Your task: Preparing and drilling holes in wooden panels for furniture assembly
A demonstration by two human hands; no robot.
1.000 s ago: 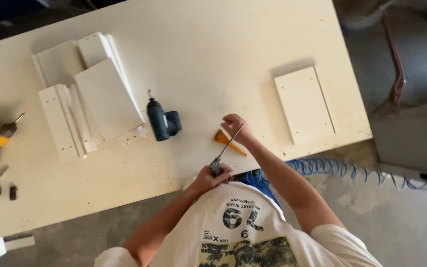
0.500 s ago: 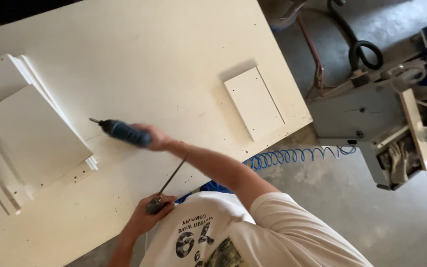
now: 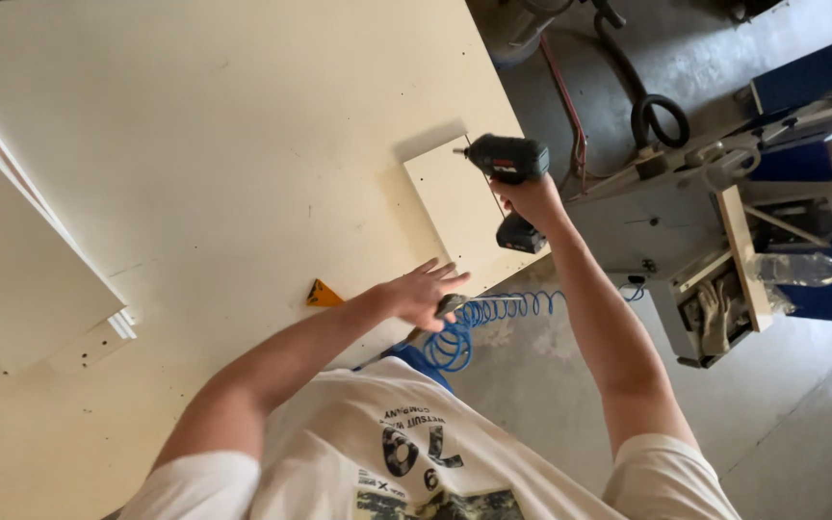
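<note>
My right hand (image 3: 530, 199) grips a dark cordless drill (image 3: 510, 159) and holds it over the right edge of a small white panel (image 3: 450, 207) lying on the white table (image 3: 243, 144). The drill's bit points left, over the panel's far corner. My left hand (image 3: 424, 292) hovers at the table's near edge with its fingers spread, holding nothing. A small dark metal tool end (image 3: 451, 305) shows just beside its thumb. An orange triangular piece (image 3: 323, 294) lies on the table left of that hand.
A stack of white boards (image 3: 21, 260) lies at the left. A blue coiled air hose (image 3: 493, 313) hangs below the table edge. A grey machine stand (image 3: 666, 231) with a plastic bottle (image 3: 793, 269) and hoses (image 3: 662, 116) stands on the concrete floor to the right.
My right hand has carried the drill from mid-table rightward to the small panel. My left hand, earlier closed on a long thin tool, now has its fingers spread. The view has swung right.
</note>
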